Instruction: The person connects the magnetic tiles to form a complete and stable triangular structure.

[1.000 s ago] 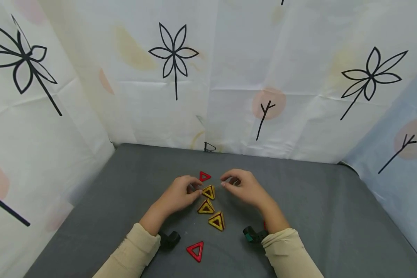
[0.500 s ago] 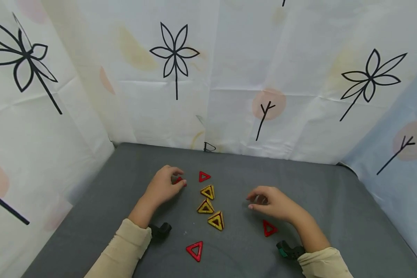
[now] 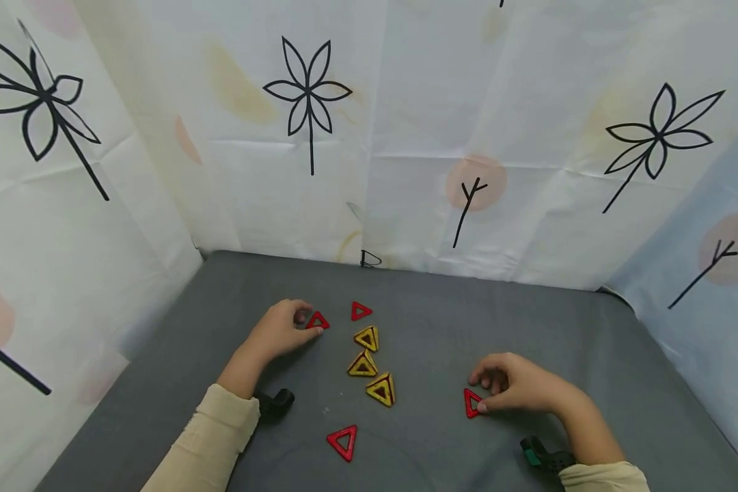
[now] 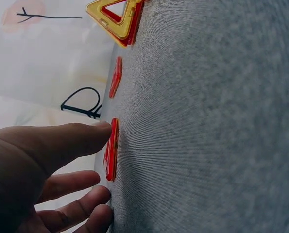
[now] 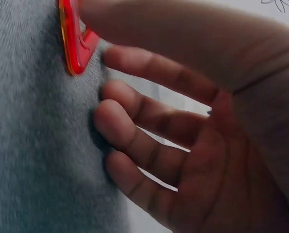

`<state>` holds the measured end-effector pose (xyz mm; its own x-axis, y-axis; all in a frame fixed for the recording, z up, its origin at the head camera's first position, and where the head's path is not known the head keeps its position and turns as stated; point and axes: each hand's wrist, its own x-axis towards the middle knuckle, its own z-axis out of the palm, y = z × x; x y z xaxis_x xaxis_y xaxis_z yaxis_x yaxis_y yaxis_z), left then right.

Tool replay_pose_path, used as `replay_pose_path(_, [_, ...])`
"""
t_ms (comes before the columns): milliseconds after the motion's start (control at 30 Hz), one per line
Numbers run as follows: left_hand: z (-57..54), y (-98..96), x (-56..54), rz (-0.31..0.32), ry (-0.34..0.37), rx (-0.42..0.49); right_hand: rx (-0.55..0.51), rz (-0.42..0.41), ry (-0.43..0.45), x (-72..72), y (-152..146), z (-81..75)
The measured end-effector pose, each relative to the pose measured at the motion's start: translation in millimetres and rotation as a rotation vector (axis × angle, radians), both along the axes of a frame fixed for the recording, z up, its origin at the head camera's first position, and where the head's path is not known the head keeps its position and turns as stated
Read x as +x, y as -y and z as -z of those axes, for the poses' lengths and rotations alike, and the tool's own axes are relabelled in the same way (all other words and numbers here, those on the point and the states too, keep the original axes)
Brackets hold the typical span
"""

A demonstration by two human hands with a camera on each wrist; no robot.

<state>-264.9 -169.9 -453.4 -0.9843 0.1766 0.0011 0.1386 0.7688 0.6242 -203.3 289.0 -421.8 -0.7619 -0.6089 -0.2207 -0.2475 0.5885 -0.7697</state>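
My left hand (image 3: 277, 331) reaches to a red triangle tile (image 3: 318, 315) lying on the grey surface. Its thumb tip meets the tile's edge in the left wrist view, while the other fingers are loosely bent away from it. On the right, my right hand (image 3: 525, 386) has its thumb over the side of another red triangle tile (image 3: 468, 403). Those fingers are relaxed and spread apart from the tile in the right wrist view. Between the hands lie three yellow triangles, upper (image 3: 365, 345), middle (image 3: 361, 374) and lower (image 3: 378, 398), each with red showing beneath.
One red triangle tile (image 3: 355, 311) lies beyond the yellow row, and a further red triangle tile (image 3: 341, 432) lies nearer the body. A pale patterned cloth (image 3: 406, 123) hangs behind the grey tabletop (image 3: 578, 342).
Both hands have drawn apart from the yellow triangles. The left has moved left to a red tile, its fingers now withdrawn from it. The right has moved right and nearer, to another red tile.
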Motion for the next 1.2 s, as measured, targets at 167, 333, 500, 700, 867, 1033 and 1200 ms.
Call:
replay_pose_path(167, [0.4, -3.3, 1.4, 0.002, 0.005, -0.022, 0.005, -0.031, 0.051, 1.7, -3, -1.1])
replay_pose_path(333, [-1.0, -7.2, 5.3, 0.006, -0.003, -0.058, 0.033, -0.039, 0.049, 1.4, 3, -1.4])
replay_pose_path(500, [-1.8, -9.8, 10.0, 0.0, -0.006, -0.069, 0.036, -0.034, 0.031, 1.9, 7, -0.5])
replay_pose_path(700, [-2.5, -10.4, 10.6, -0.01, -0.004, -0.068, 0.025, -0.031, 0.005, 2.6, 9, -0.1])
replay_pose_path(867, [-4.2, -10.0, 11.0, -0.005, 0.002, -0.068, 0.013, -0.026, 0.004, 2.7, 8, -0.3])
replay_pose_path(1033, [-5.4, -9.8, 11.6, -0.004, 0.011, -0.075, 0.02, -0.015, 0.011, 2.4, 9, -0.1])
replay_pose_path(1200, [-2.7, -8.4, 9.8, 0.001, 0.009, -0.083, 0.03, -0.017, 0.003, 1.7, 9, 1.6])
